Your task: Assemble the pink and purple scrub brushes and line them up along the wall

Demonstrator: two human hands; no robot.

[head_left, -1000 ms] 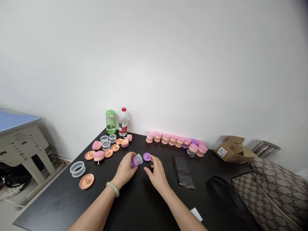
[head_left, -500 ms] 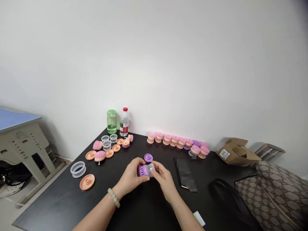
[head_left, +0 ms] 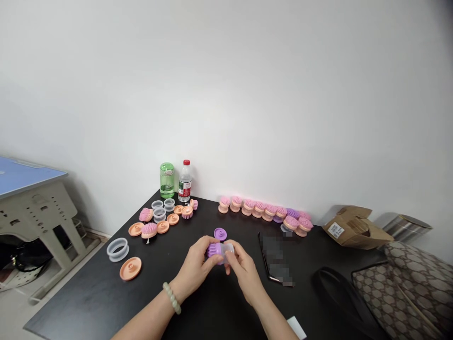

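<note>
Just below the purple disc (head_left: 220, 233) on the black bench (head_left: 81, 293), both hands meet around one object. The left hand (head_left: 194, 269), a pale green bead bracelet (head_left: 171, 297) at its wrist, curls its fingers around the lilac brush (head_left: 213, 250), bristles pointing left. The right hand (head_left: 244, 271) pinches the clear sleeve (head_left: 227, 248) fitted on the brush's other end, thumb and fingers pressed against it. Both grips are closed, the hands nearly touching. Left of the disc, toward the bench's far corner, lie peach discs (head_left: 136, 229), clear rings (head_left: 159, 212) and pink-bristled brushes (head_left: 148, 230); a further clear ring (head_left: 117, 249) and peach disc (head_left: 130, 268) sit nearer the bench edge. Beyond those stand a green bottle (head_left: 166, 181) and a water bottle (head_left: 184, 182). Behind and right of the disc runs a row of pink and lilac brushes on peach bases (head_left: 262, 208). Right of the disc lies a phone (head_left: 274, 259), its face blurred, with a cardboard packet (head_left: 356, 233) and a patterned bag (head_left: 406, 278) farther right.
</note>
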